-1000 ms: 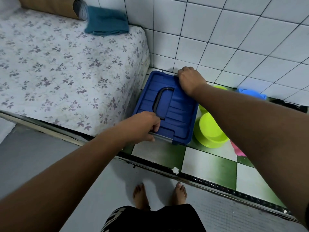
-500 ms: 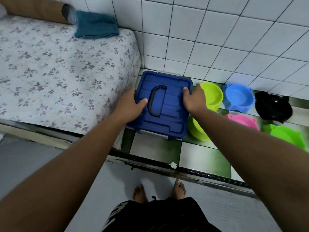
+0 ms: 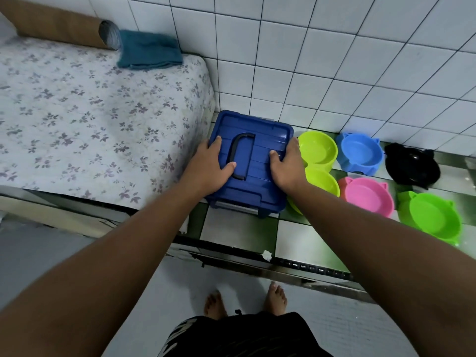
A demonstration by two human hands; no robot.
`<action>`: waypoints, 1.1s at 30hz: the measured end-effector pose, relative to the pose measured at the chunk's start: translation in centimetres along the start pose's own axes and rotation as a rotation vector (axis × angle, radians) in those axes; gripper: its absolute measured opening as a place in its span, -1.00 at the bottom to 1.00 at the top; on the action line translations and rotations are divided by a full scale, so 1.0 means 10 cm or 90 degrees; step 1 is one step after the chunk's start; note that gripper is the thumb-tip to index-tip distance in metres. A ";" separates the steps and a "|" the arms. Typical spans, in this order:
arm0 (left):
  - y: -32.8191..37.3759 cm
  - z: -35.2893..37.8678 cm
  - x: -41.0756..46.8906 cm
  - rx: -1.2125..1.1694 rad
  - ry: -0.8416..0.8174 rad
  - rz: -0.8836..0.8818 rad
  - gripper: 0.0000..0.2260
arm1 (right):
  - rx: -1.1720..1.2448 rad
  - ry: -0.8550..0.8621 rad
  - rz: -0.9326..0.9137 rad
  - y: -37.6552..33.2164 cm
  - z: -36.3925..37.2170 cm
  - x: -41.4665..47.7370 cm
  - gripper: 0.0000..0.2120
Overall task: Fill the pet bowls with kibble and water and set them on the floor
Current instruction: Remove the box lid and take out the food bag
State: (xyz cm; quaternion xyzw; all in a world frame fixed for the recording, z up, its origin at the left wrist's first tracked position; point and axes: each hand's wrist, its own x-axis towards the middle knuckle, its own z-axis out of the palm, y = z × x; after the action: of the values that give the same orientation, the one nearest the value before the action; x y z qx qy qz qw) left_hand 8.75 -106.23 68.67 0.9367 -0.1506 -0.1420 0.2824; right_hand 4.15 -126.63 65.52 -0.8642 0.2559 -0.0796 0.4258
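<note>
A blue plastic storage box (image 3: 253, 186) with a dark handle (image 3: 239, 155) on its lid stands on a green-and-white tiled ledge. My left hand (image 3: 212, 164) grips the lid's left edge, thumb on top beside the handle. My right hand (image 3: 286, 163) grips the lid's right edge, thumb on top. To the right of the box lie several empty pet bowls: two yellow-green (image 3: 319, 148) (image 3: 324, 182), a blue (image 3: 362, 153), a black (image 3: 412, 167), a pink (image 3: 367, 195) and a green (image 3: 432, 215). The box's contents are hidden.
A mattress with a flowered sheet (image 3: 85, 117) lies left of the box, with a folded teal cloth (image 3: 148, 51) and a brown roll (image 3: 59, 25) at its far end. A white tiled wall (image 3: 322, 60) backs the ledge. My bare feet (image 3: 244, 300) stand on grey floor.
My left hand left the box's front latch and went to the lid's left edge. My right hand came from the rear edge to the right edge. The view swung right, showing more bowls.
</note>
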 end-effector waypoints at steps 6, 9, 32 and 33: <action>0.16 -0.23 -0.06 -0.011 0.054 0.004 -0.28 | -0.027 0.018 -0.068 -0.33 -0.21 0.08 -0.34; 0.25 -0.51 -0.05 -0.008 0.109 0.015 -0.29 | -0.017 0.031 -0.104 -0.64 -0.29 0.18 -0.34; -1.48 -2.17 -0.12 0.098 0.182 -0.128 -0.22 | -0.137 -0.195 -0.128 -2.55 1.50 -0.18 -0.23; -1.50 -2.17 -0.11 0.106 0.180 -0.124 -0.24 | -0.162 -0.197 -0.127 -2.57 1.53 -0.18 -0.22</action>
State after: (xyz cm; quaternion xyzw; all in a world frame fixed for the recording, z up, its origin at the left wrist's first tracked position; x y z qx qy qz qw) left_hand 18.44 -83.34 77.60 0.9775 -0.0291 -0.0231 0.2075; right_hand 17.62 -102.07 76.08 -0.9338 0.1089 0.0453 0.3378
